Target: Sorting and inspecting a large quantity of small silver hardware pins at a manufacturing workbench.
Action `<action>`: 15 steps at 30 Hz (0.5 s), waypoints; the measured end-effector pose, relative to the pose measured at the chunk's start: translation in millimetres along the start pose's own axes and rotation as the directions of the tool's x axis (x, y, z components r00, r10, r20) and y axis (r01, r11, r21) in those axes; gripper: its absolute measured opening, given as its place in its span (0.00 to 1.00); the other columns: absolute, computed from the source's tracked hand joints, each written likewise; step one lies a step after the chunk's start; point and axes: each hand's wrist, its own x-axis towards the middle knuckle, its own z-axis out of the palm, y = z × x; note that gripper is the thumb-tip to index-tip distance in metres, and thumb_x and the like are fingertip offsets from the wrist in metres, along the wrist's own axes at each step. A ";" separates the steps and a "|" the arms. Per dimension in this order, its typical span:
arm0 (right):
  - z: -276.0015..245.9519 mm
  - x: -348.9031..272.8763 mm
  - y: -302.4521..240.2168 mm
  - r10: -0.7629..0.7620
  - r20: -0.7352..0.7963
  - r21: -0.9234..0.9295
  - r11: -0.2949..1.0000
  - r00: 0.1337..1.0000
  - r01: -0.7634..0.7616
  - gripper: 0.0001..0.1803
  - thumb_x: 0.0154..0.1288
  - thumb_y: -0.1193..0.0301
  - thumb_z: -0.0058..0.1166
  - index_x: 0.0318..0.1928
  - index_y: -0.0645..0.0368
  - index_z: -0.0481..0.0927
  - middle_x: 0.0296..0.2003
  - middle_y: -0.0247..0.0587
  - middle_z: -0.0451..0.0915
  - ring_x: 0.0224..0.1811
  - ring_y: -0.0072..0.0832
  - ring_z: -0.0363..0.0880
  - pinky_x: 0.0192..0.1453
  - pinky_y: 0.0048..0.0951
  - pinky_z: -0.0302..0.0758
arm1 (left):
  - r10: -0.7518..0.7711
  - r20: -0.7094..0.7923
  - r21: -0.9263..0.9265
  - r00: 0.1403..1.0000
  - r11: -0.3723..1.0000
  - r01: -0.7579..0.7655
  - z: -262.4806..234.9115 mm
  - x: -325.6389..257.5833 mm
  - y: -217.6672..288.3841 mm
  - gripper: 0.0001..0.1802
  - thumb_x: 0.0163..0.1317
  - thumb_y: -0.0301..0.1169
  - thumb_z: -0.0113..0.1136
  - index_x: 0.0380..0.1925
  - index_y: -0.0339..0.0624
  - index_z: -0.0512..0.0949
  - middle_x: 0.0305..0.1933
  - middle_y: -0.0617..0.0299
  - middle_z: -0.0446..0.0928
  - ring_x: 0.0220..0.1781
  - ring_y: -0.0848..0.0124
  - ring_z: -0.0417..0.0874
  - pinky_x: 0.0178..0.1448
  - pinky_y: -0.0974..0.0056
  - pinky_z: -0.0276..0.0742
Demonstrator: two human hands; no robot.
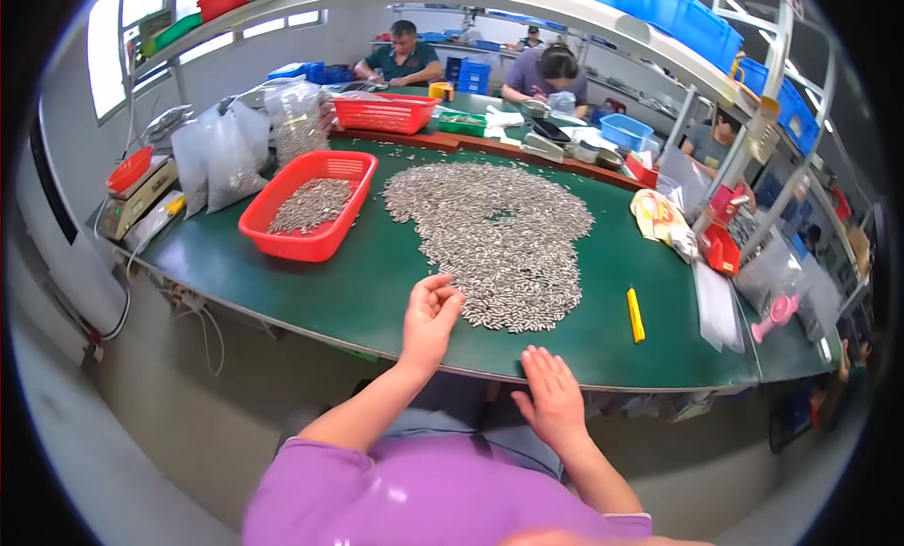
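Silvery pieces [513, 254] lie heaped on the table [377, 297], each probably light, hard, slippery, best pinched by its sides. At seven o'clock, the left hand [430, 327] curls its fingers, any pinch unclear from here; near five, the right hand [556, 403] lies nearly flat, thumb apart.

One metal-parts pile [518, 264], two near hands [431, 325] [554, 395]

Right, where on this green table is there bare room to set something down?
Bare green tabletop shows between the red basket and the silvery pile, left of the left hand, and between the pile and the yellow tool. Crowded: the back left, with filled bags and a scale, and the right end, with clear bags.
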 end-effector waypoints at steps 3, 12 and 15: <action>13.6 8.0 -15.2 0.083 -0.084 -0.024 0.996 0.993 -0.085 0.32 0.51 0.67 0.58 0.57 0.61 0.65 0.55 0.45 0.69 0.59 0.40 0.66 0.63 0.42 0.59 | 0.015 0.077 0.019 0.997 1.000 -0.017 -12.2 23.6 7.5 0.16 0.60 0.22 0.51 0.48 0.37 0.64 0.36 0.63 0.72 0.38 0.79 0.72 0.44 0.74 0.69; -14.9 -33.4 21.4 0.256 -0.194 -0.025 0.964 0.947 -0.266 0.29 0.52 0.66 0.57 0.55 0.61 0.68 0.51 0.45 0.73 0.55 0.40 0.69 0.61 0.43 0.62 | 0.026 0.010 0.053 1.000 0.998 -0.026 -2.3 8.4 -4.4 0.06 0.58 0.23 0.55 0.36 0.39 0.70 0.33 0.67 0.73 0.35 0.81 0.74 0.41 0.75 0.70; -22.9 -53.1 44.5 0.376 -0.367 0.062 0.923 0.851 -0.381 0.20 0.61 0.68 0.49 0.53 0.62 0.70 0.42 0.44 0.78 0.44 0.39 0.77 0.52 0.39 0.70 | 0.036 0.025 0.075 0.999 0.996 -0.038 -3.2 9.0 -7.4 0.05 0.58 0.23 0.54 0.34 0.39 0.71 0.31 0.68 0.73 0.34 0.82 0.73 0.40 0.75 0.69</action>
